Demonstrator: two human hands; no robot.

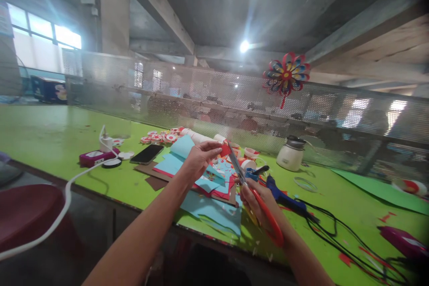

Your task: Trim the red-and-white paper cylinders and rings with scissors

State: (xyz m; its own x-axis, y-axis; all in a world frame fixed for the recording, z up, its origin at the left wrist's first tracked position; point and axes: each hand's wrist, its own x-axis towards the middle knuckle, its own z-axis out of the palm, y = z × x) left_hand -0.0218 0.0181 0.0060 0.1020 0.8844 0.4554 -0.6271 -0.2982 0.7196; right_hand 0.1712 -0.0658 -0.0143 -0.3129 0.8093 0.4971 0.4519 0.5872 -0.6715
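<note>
My left hand (198,159) pinches a small red paper piece (225,148) between thumb and fingers, held above the green table (50,138). My right hand (256,201) grips red-handled scissors (264,212); their metal blades (236,165) angle up to the red paper piece and meet its edge. Beneath both hands lie sheets of light blue paper (214,212) and red paper (221,193) on brown cardboard (149,170).
A black phone (147,153), a magenta box (95,157) with a white charger and cable (67,196), several red-white paper rosettes (161,136), a blue glue gun (284,196) with black cords, a cream pot (291,154), cups, and a mesh fence (234,107) bearing a paper pinwheel (286,73).
</note>
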